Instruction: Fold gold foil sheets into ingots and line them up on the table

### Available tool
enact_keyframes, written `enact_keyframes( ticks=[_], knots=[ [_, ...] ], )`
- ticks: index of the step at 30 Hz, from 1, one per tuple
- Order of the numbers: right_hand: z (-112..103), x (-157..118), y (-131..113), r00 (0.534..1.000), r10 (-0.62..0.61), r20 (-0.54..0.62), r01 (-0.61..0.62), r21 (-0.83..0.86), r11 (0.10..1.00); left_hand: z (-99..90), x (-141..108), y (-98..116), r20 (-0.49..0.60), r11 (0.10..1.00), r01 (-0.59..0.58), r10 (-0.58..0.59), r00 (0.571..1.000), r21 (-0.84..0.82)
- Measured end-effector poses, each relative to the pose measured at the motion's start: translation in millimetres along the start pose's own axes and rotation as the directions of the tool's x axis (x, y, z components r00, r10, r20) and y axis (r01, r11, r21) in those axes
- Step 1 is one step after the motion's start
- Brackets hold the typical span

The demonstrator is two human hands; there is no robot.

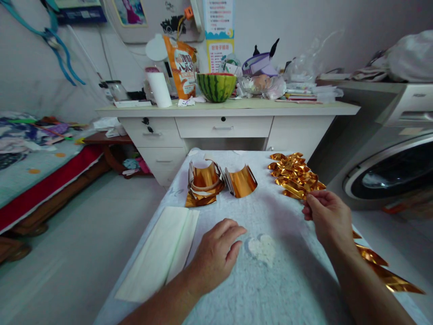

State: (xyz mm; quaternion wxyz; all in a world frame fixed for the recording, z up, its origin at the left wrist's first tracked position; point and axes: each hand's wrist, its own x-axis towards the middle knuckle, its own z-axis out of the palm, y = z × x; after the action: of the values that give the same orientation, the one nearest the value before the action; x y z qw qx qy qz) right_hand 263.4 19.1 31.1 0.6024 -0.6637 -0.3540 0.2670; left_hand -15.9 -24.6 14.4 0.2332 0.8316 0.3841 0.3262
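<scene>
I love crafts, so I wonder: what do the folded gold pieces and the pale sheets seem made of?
Folded gold pieces: apparently glossy metallic foil or film, judging by bright glints and creases. Pale sheets: matte, likely paper, with straight edges and no glints.

the foil pieces [293, 175] look glossy, the paper [155, 253] matt.
</scene>
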Motion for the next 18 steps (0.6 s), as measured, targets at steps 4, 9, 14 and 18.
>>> enact_keyframes(
  ticks=[4, 9, 14, 18],
  knots=[
    [-5.8, 8.4, -0.4, 0.992, 0.008, -0.130, -0.021, -0.097, 0.995, 0.2, -0.7, -0.9, 0.042, 1.000, 0.005, -0.005, 0.999, -0.002],
    [-12.4, 15.5, -0.5, 0.981, -0.013, -0.195, -0.011, -0.120, 0.993, 1.3, -1.4, -1.1, 0.066, 1.000, 0.004, -0.003, 0.998, -0.006],
    [-19.6, 17.9, -0.9, 0.974, -0.014, -0.228, -0.026, -0.169, 0.985, 1.9, -1.9, 0.0, 0.087, 1.000, -0.017, 0.019, 0.996, -0.018],
    [-21.5, 18.4, 0.4, 0.973, -0.017, -0.232, -0.034, -0.218, 0.975, 2.2, -2.3, -0.4, 0.092, 1.000, -0.025, 0.027, 0.995, -0.019]
  ],
)
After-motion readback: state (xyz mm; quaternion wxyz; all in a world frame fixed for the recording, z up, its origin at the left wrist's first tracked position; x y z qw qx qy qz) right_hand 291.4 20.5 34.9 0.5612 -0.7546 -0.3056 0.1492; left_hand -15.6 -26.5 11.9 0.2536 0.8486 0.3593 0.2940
